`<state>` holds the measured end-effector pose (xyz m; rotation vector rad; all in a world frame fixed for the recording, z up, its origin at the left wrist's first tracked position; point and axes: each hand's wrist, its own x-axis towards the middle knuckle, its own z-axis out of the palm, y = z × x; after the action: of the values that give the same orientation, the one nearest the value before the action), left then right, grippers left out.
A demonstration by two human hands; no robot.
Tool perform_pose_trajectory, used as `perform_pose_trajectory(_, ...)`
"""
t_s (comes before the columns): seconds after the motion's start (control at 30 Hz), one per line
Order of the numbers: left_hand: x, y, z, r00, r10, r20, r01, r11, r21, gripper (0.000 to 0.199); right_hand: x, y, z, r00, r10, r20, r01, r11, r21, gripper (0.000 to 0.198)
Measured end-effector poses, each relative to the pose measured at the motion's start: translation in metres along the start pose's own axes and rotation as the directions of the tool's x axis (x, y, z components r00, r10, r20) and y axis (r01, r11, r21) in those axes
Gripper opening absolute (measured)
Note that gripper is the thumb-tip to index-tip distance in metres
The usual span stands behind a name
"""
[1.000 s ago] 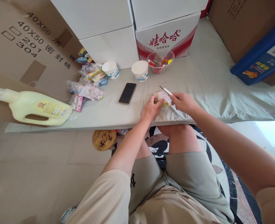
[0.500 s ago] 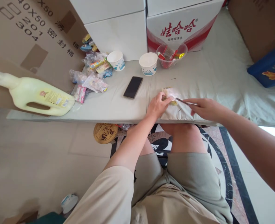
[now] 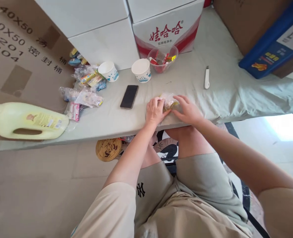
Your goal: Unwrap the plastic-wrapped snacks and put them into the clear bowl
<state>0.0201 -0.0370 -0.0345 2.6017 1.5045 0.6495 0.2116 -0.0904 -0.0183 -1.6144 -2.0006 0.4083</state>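
Note:
A crumpled clear plastic packet with yellowish edges [image 3: 170, 100] lies on the cloth-covered surface near its front edge. My left hand [image 3: 155, 110] grips its left side, the fingers curled over it. From the right, the thumb and forefinger of my right hand [image 3: 189, 109] take hold of the packet's other side. Its contents are blurred and partly covered by my fingers. Farther right and back, a white-handled utility knife [image 3: 207, 78] rests on the cloth, apart from both hands.
A black phone [image 3: 129, 97] lies left of my hands. Behind are two paper cups [image 3: 141, 71] [image 3: 108, 71] and a clear bowl [image 3: 163, 59] of wrapped pieces. Snack packets [image 3: 88, 97] and a yellow bottle [image 3: 27, 120] lie left; white cartons [image 3: 168, 33] stand behind, a blue container [image 3: 270, 46] right.
My right hand has let go of the thin cutting tool and moved left onto the packet. The utility knife now lies on the cloth to the right. The view has shifted right.

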Motion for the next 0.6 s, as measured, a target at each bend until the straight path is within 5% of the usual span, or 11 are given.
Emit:
perform_pose_trajectory(0.13, 0.002, -0.005, 0.006, 1.0, -0.005, 0.013, 0.006, 0.996, -0.089, 0.052, 0.002, -0.01, 0.018, 0.999, 0.037, -0.029, -0.039, 0.998, -0.054, 0.057)
perform_pose_trajectory(0.33, -0.004, -0.002, -0.002, 0.999, -0.035, 0.04, 0.044, 0.969, -0.245, 0.059, 0.003, -0.011, 0.013, 0.997, 0.079, -0.023, -0.079, 0.997, -0.018, 0.052)
perform_pose_trajectory(0.4, -0.003, -0.005, -0.009, 0.996, -0.068, 0.057, 0.083, 0.936, -0.343, 0.043, 0.003, -0.01, 0.011, 0.997, 0.076, -0.018, -0.076, 0.997, -0.021, 0.054)
perform_pose_trajectory(0.5, 0.0, -0.017, -0.02, 0.961, -0.265, 0.074, 0.263, 0.808, -0.528, 0.006, 0.003, -0.009, 0.009, 0.999, 0.049, -0.011, -0.049, 0.998, -0.027, 0.059)
perform_pose_trajectory(0.6, 0.0, -0.036, -0.032, 0.843, -0.532, 0.076, 0.43, 0.582, -0.69, 0.007, 0.004, -0.008, 0.008, 0.997, 0.057, 0.053, -0.055, 0.998, -0.027, 0.047)
